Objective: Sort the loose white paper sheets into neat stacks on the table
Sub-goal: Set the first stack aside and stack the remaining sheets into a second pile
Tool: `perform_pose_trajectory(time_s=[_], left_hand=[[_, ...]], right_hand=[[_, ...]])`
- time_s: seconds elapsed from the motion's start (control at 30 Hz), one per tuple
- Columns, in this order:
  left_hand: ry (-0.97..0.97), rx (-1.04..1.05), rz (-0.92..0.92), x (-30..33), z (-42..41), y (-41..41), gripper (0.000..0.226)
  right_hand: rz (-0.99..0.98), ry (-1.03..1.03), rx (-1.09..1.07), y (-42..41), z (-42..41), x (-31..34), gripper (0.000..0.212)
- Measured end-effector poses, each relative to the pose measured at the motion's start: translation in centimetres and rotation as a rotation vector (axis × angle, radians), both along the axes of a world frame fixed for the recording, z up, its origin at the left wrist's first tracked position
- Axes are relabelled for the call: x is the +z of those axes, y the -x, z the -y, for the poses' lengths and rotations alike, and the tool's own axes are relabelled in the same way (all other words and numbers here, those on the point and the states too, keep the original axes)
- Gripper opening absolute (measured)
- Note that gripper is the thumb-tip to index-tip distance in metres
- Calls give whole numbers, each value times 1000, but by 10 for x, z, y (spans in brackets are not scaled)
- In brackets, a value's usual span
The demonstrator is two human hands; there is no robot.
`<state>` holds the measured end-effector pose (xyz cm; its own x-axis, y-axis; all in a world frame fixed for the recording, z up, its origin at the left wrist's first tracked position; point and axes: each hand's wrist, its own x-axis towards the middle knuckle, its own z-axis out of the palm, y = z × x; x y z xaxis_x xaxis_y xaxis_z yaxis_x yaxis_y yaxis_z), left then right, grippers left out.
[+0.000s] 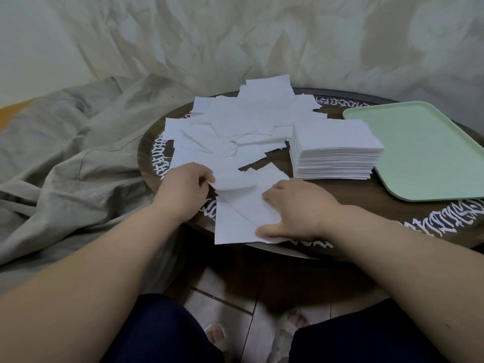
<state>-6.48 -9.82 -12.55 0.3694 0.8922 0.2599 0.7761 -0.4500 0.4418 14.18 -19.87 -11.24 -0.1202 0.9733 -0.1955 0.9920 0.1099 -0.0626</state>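
Pressing down at the near rim of the round dark tabletop (340, 195), the right hand (296, 208) lies flat on a white sheet (235, 218), fingers straight and spread, thumb stretched along the sheet's near edge. That sheet sticks out a little past the rim toward the person. Just left of it, the left hand (183, 187) has its fingers curled, pinching the lifted corner of a second sheet (233, 179) between thumb and fingertips; this sheet bows upward and overlaps the one under the right hand.

Just beyond the right hand stands the neat stack (335, 150), a thick square block of sheets with edges lined up, sitting squarely on the tabletop. To the left of the stack and stretching farther back, the loose sheets (235, 121) sprawl in a messy overlapping heap, some folded, some tipped at angles, the far ones reaching the back rim. To the right of the stack, touching or nearly touching it, a pale green tray (424, 153) lies flat, its right part passing out of view.

White lettering runs around the tabletop's border. Left of the heap, off the tabletop, lies a rumpled grey-beige cloth (65, 158), and a draped pale fabric (235, 35) fills the background behind everything.
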Motion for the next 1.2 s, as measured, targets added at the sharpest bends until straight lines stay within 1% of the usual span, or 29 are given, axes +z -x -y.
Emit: perform_pose_trajectory(time_s=[0.1,0.13,0.2,0.23,0.33,0.37,0.4,0.43,0.5,0.53,0.57,0.63,0.67,0.7,0.77,0.8,0.83,0.9,0.93,0.97,1.0,1.03,1.1,1.13,1.17,1.2], left_hand=[[-16,-61,207,10,7,1,35],[7,-71,264,12,8,2,39],[96,-46,341,12,7,2,40],[156,-7,331,11,6,3,36],[313,107,192,11,8,4,18],[369,109,182,14,10,3,13],[421,98,173,17,13,3,12],[458,78,132,19,15,3,18],[444,31,-27,20,17,4,49],[394,30,-63,19,15,6,56],[325,50,-49,20,14,6,57],[212,164,84,21,10,10,51],[192,228,157,21,8,12,48],[211,282,219,20,6,14,46],[318,324,292,16,6,18,48],[357,312,280,13,6,19,47],[364,287,230,12,6,19,40],[279,229,113,12,5,19,19],[229,209,127,11,4,19,12],[200,199,212,10,4,18,11],[221,204,364,11,4,18,13],[300,206,557,13,4,18,15],[554,187,945,17,5,15,20],[666,173,1035,18,7,13,20],[753,155,1034,18,9,13,20],[821,118,980,16,11,13,20]], right_hand=[[4,-51,32,-1,-2,1,56],[12,-52,41,-2,-2,1,54],[21,-50,48,-2,-1,1,57],[17,-48,45,-1,-1,1,62],[21,-52,22,2,0,2,71],[34,-57,20,3,0,2,70],[44,-72,29,3,0,2,66],[47,-96,51,3,-1,1,59],[44,-146,98,3,-2,-1,45],[35,-154,111,3,-2,-1,43],[18,-148,114,3,-1,0,45],[2,-131,117,4,0,-1,50],[21,-136,126,5,0,0,51],[48,-158,141,6,-1,-2,48],[56,-252,197,10,-3,-7,32],[52,-293,219,11,-5,-8,23],[50,-318,219,13,-5,-9,16],[76,-307,177,13,-7,-10,14],[77,-290,139,12,-7,-10,16],[47,-284,89,10,-8,-10,18],[-6,-290,24,7,-10,-8,20],[-77,-305,-56,2,-11,-6,21],[-254,-380,-242,-7,-11,1,21],[-343,-427,-341,-13,-11,5,21],[-423,-478,-437,-18,-10,9,21],[-484,-535,-522,-23,-9,13,21]])
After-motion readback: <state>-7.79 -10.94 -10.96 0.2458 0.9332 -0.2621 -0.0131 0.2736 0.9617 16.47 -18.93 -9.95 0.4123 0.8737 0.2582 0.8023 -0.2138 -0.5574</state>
